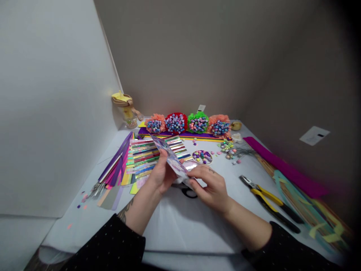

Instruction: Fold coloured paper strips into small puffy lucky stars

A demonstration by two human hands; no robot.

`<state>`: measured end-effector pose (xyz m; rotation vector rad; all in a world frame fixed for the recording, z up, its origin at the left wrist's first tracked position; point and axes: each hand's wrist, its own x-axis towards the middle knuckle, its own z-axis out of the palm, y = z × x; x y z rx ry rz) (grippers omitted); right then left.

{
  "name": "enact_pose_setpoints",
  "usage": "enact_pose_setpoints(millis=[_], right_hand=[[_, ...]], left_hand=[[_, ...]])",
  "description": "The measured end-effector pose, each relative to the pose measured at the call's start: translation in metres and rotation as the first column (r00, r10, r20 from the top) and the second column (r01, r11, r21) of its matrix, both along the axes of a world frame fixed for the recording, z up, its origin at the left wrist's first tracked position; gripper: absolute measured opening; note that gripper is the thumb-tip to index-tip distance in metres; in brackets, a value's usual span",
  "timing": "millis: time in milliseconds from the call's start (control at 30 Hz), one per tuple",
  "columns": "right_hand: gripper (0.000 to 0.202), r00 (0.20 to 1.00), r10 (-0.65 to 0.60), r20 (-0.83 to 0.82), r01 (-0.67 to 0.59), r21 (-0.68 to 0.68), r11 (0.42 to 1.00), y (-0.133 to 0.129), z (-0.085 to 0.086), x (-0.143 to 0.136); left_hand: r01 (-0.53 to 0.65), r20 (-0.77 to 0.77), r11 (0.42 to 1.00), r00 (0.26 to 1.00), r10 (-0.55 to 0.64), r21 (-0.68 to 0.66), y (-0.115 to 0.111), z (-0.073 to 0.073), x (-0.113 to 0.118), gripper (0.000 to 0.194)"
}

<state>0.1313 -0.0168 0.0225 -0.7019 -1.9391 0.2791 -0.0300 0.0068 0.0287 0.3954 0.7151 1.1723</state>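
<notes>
Both hands hold a thin, flat, clear packet with a purplish pattern, tilted above the white table. My left hand grips its left side, thumb on the face that shows and the other fingers behind. My right hand pinches its lower right end between thumb and fingers. Black-handled scissors lie beneath the packet, partly hidden. Left of my hands, shiny striped paper strips are spread out. Just beyond my right hand is a round dish of small colored paper stars.
Four star-filled crepe bouquets, one green, stand at the back beside a yellow-lidded bottle. Yellow-black pliers and a magenta sheet lie right. Purple strips fan out left. Loose stars and wires lie right of the dish.
</notes>
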Motion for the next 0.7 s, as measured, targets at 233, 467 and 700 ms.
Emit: enact_pose_setpoints(millis=[233,467,700], right_hand=[[0.019,0.974,-0.219,-0.062,0.227,0.301,0.926,0.0003,-0.0030,-0.0011],[0.019,0.962,-0.272,-0.021,0.266,0.288,0.920,0.0012,-0.0042,-0.0011],[0.031,0.963,-0.269,0.015,0.245,0.361,0.900,-0.0002,-0.0013,0.0025]], left_hand=[[-0.069,0.035,0.997,0.997,0.068,0.018,-0.0008,-0.0015,0.0027,0.061],[-0.125,0.081,0.992,0.989,0.122,0.027,-0.0026,0.0031,0.0060,0.066],[-0.206,0.090,0.975,0.976,0.198,0.084,-0.0033,0.0063,0.0027,0.066]])
